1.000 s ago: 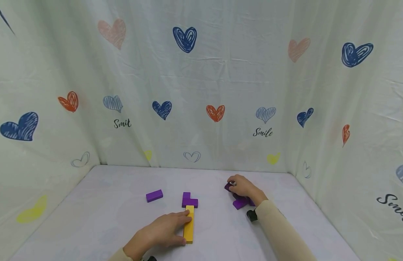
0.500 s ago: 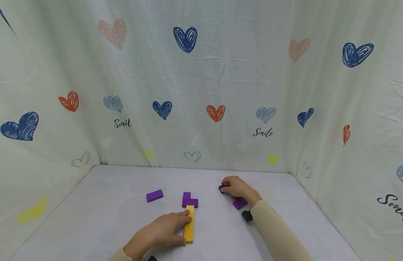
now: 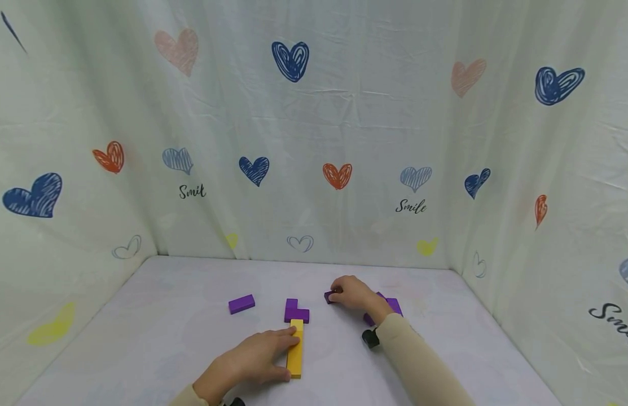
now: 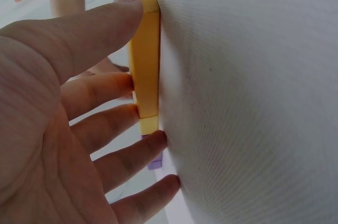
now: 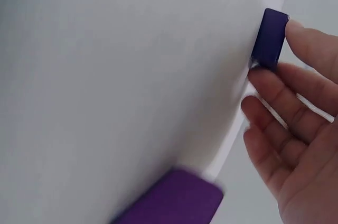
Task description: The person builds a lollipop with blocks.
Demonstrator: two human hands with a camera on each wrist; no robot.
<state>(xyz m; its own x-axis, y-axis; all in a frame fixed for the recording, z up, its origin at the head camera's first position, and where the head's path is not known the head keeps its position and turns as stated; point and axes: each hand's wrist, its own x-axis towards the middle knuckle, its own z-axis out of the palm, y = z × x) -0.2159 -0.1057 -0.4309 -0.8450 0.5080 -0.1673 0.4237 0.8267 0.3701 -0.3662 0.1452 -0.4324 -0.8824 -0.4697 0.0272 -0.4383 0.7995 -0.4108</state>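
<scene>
My left hand [image 3: 260, 355] rests against a long yellow block [image 3: 295, 358], its fingers nearly straight along the left side. In the left wrist view the thumb touches the near end of the yellow block [image 4: 145, 55]. A short yellow piece [image 4: 149, 126] continues its far end. Beyond it, purple blocks [image 3: 295, 314] form a small L shape touching the yellow. My right hand [image 3: 355, 294] pinches a dark purple block [image 5: 271, 39] between thumb and fingers, right of the L shape. Whether that block touches the table is unclear.
Several purple blocks [image 3: 394, 306] lie beneath and right of my right forearm, partly hidden by it. A single purple block [image 3: 241, 304] lies left of the L shape. The white table [image 3: 181, 338] ends at a curtain [image 3: 314, 214] printed with hearts.
My right hand has moved left with the purple block from the pile at the right toward the L shape. My left hand and the yellow block have stayed put.
</scene>
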